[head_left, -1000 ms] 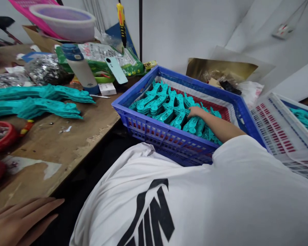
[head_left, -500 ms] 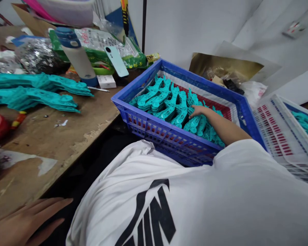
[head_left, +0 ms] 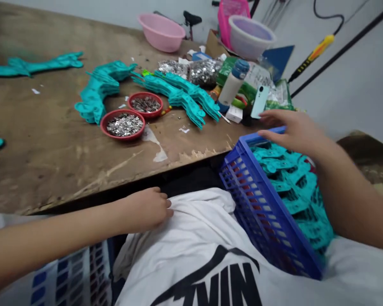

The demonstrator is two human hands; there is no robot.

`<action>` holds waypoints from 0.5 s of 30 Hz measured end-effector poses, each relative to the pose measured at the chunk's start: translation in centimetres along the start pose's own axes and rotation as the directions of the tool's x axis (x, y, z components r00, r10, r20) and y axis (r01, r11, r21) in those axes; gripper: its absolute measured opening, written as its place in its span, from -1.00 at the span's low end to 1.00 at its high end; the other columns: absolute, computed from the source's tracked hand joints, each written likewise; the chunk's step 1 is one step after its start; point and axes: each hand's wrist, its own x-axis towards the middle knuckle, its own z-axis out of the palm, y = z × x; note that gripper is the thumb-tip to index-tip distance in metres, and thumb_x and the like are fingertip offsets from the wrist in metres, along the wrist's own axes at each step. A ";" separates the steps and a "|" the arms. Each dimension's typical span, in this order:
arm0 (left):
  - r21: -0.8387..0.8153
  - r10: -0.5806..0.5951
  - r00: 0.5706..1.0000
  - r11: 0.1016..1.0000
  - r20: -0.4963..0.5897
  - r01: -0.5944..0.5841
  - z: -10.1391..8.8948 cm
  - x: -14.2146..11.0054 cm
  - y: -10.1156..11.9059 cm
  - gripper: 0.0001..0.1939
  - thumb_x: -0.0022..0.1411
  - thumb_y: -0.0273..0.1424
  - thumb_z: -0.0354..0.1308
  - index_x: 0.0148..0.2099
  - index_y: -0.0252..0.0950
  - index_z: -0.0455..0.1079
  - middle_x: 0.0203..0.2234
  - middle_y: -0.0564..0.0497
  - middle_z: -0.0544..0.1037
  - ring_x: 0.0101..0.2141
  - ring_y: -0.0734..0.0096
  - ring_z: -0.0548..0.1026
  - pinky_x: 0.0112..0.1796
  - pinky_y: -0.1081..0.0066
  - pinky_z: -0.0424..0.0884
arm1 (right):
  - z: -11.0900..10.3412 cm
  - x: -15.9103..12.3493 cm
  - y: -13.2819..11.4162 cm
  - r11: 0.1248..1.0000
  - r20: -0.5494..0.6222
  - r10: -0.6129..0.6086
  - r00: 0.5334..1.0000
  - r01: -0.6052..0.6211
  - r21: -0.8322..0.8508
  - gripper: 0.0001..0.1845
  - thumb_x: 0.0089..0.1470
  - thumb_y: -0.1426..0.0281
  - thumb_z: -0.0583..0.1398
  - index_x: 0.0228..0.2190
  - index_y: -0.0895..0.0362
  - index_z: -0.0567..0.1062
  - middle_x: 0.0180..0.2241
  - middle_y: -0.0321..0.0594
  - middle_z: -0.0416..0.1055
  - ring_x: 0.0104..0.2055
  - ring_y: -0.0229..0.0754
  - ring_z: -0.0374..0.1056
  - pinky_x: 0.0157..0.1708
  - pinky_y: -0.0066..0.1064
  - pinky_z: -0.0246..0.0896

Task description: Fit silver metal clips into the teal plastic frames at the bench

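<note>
Pieces [head_left: 289, 185] in crate [head_left: 257, 202] near right hand [head_left: 295, 129]

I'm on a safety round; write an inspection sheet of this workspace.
Surface: wooden table, frayed front edge, white scraps.
Job's things: teal parts in the blue crate and on the table; red bowls of metallic pieces.
Clutter: bottle, phone, white box.
Hands: left hand curled at the white shirt, grip unclear; right hand open over the crate's corner.
Cables: dark cable at the yellow-and-black tool.
Surroundings: pale wall, bicycle saddle beyond the table.
</note>
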 end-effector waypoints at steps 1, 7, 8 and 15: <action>0.006 -0.033 0.999 0.999 0.030 0.033 0.3 0.0 -0.2 -0.97 0.58 -0.40 0.58 -0.04 -0.20 0.81 -0.19 -0.12 0.83 -0.13 0.02 0.80 -0.09 0.13 0.54 | 1.0 3.4 -2.3 0.991 0.011 -0.129 0.992 0.129 -0.022 -0.28 0.50 -0.02 0.42 0.52 0.00 0.70 0.37 0.09 0.77 0.36 0.37 0.75 0.50 0.25 0.68; -0.099 -0.188 0.979 0.976 0.073 0.194 -1.0 -1.2 -2.3 -0.93 0.57 -0.48 0.56 0.02 -0.22 0.86 -0.15 -0.20 0.86 -0.02 -0.06 0.86 0.01 0.11 0.65 | 9.6 27.2 -9.5 0.862 0.216 -0.450 0.866 0.484 -0.147 0.22 0.48 -0.29 0.51 0.85 -0.19 0.27 0.82 0.09 0.19 0.81 0.71 0.13 0.74 0.67 0.14; -0.097 -0.211 0.973 0.971 0.093 0.219 -1.9 -1.4 -2.8 -0.90 0.61 -0.49 0.52 0.07 -0.22 0.86 -0.11 -0.20 0.87 0.01 -0.07 0.87 0.02 0.10 0.66 | 11.3 30.9 -10.1 0.869 0.252 -0.421 0.872 0.467 -0.166 0.32 0.43 -0.36 0.53 0.88 -0.20 0.21 0.85 0.11 0.09 0.83 0.76 0.04 0.75 0.72 0.06; -0.134 -0.210 0.973 0.966 0.096 0.221 -4.3 -1.8 -5.3 -0.79 0.78 -0.42 0.38 0.26 -0.19 0.83 0.05 -0.16 0.87 0.16 -0.07 0.84 0.08 0.05 0.67 | 19.6 43.5 -13.7 0.847 0.514 -0.258 0.818 0.447 -0.287 0.22 0.35 -0.12 0.67 0.80 -0.19 0.41 0.79 0.18 0.21 0.81 0.68 0.13 0.78 0.52 0.08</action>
